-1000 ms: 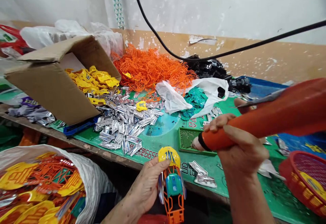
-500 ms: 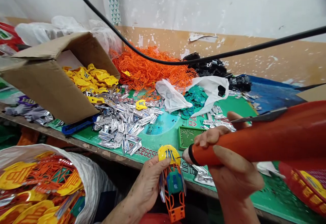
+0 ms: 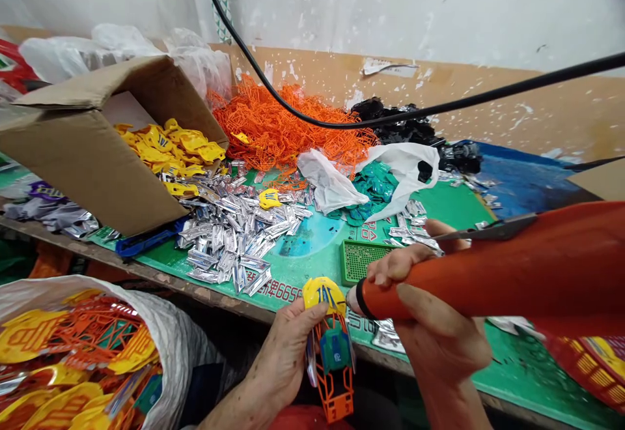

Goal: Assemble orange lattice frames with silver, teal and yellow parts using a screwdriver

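Observation:
My left hand (image 3: 280,352) is closed round a toy car body (image 3: 336,348), its thumb pressed on the yellow hood. Behind the hood are an orange frame, a green centre piece and silver side strips. My right hand (image 3: 439,316) grips a red-orange electric screwdriver (image 3: 493,273) with a lever along its top. Its thin bit meets the right edge of the yellow hood; whether a screw sits there is too small to see. Just behind the screwdriver's nose lies a green perforated tray (image 3: 359,264).
Loose silver parts (image 3: 234,234) cover the table beside a tilted cardboard box (image 3: 92,163) of yellow parts. Behind are orange frames (image 3: 288,124) and a white bag (image 3: 332,182) with green pieces. A full sack (image 3: 180,332) stands front left, a red basket (image 3: 581,365) right. A black cable (image 3: 415,117) hangs across.
My right hand has brought the screwdriver down and left from above the green tray to the hood's edge. My left hand keeps the toy car body nearly still.

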A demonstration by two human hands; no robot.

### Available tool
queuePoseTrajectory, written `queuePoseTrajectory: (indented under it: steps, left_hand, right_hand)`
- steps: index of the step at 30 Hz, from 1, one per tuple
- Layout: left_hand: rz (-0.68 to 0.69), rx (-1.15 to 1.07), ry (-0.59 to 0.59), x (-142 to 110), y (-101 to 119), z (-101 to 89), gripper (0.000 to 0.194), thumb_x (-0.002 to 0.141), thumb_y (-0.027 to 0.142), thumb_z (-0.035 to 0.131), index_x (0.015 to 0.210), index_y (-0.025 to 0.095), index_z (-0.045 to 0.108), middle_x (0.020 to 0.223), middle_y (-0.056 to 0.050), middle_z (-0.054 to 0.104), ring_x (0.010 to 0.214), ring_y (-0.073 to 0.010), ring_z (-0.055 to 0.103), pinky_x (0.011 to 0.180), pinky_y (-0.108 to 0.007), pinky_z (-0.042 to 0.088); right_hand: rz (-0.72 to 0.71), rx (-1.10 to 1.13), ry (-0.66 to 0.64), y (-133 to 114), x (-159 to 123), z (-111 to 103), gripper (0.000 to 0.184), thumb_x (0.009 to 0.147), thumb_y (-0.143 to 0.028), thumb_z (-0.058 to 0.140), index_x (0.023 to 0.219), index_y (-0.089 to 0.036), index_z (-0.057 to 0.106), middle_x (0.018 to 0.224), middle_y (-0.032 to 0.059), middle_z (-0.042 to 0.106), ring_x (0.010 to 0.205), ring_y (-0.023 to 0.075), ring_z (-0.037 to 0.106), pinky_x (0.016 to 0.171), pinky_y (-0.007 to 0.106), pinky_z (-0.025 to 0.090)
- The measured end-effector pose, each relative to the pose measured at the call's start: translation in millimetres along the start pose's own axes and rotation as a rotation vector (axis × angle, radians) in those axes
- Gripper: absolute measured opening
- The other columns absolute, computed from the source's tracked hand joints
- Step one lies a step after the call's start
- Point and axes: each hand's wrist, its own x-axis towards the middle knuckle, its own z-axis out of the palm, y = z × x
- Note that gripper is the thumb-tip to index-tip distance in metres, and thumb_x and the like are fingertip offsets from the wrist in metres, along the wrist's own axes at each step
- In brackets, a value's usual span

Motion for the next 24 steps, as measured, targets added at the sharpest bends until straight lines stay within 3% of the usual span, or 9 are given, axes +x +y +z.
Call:
queuePoseTrajectory:
  steps: [7, 13, 17, 21, 24]
  left_hand:
    - [0.011, 0.000, 0.040, -0.5, -3.9, 1.3, 0.036, 0.060, 0.037, 0.083, 0.079, 0.011, 0.067, 0.060, -0.001, 0.066, 0.046, -0.0090, 0.054, 0.048, -0.021, 0.045]
    - [0.023, 0.020, 0.017, -0.6, -6.9, -2.6, 0.038, 0.063, 0.038, 0.080, 0.086, 0.010, 0.068, 0.063, -0.003, 0.067, 0.047, -0.0103, 0.054, 0.046, -0.021, 0.044]
    - [0.013, 0.035, -0.029, -1.7, -5.9, -3.9, 0.035, 0.067, 0.041, 0.078, 0.081, 0.011, 0.069, 0.062, -0.003, 0.066, 0.048, -0.0105, 0.054, 0.047, -0.021, 0.045]
    - [0.008, 0.042, -0.083, -4.2, -0.4, -1.7, 0.033, 0.067, 0.037, 0.080, 0.082, 0.009, 0.072, 0.069, -0.005, 0.068, 0.056, -0.0102, 0.056, 0.054, -0.020, 0.047]
    - [-0.014, 0.092, -0.100, -5.3, 2.8, -0.8, 0.033, 0.066, 0.038, 0.079, 0.081, 0.008, 0.072, 0.069, -0.007, 0.069, 0.055, -0.0109, 0.056, 0.053, -0.021, 0.047]
  right_hand:
    - [0.020, -0.013, 0.031, 1.7, -4.1, 2.1, 0.046, 0.063, -0.010, 0.070, 0.105, -0.026, 0.060, 0.065, -0.0069, 0.060, 0.056, 0.0119, 0.057, 0.062, 0.032, 0.053]
    - [0.013, -0.021, -0.016, 10.2, -7.5, -2.3, 0.052, 0.066, -0.011, 0.069, 0.113, -0.028, 0.056, 0.070, -0.0063, 0.061, 0.060, 0.0129, 0.059, 0.068, 0.034, 0.052]
    - [-0.005, 0.017, -0.003, 6.5, -8.2, -4.7, 0.048, 0.067, -0.011, 0.067, 0.110, -0.029, 0.058, 0.067, -0.0060, 0.060, 0.058, 0.0128, 0.057, 0.063, 0.032, 0.052]
    - [-0.019, 0.097, 0.006, -5.1, 4.6, -14.3, 0.040, 0.066, -0.011, 0.062, 0.103, -0.026, 0.060, 0.066, -0.0041, 0.059, 0.057, 0.0133, 0.055, 0.061, 0.034, 0.052]
    - [-0.092, 0.043, 0.108, -8.1, 26.5, -23.9, 0.034, 0.063, -0.011, 0.063, 0.095, -0.023, 0.060, 0.063, -0.0041, 0.059, 0.055, 0.0137, 0.055, 0.061, 0.034, 0.051]
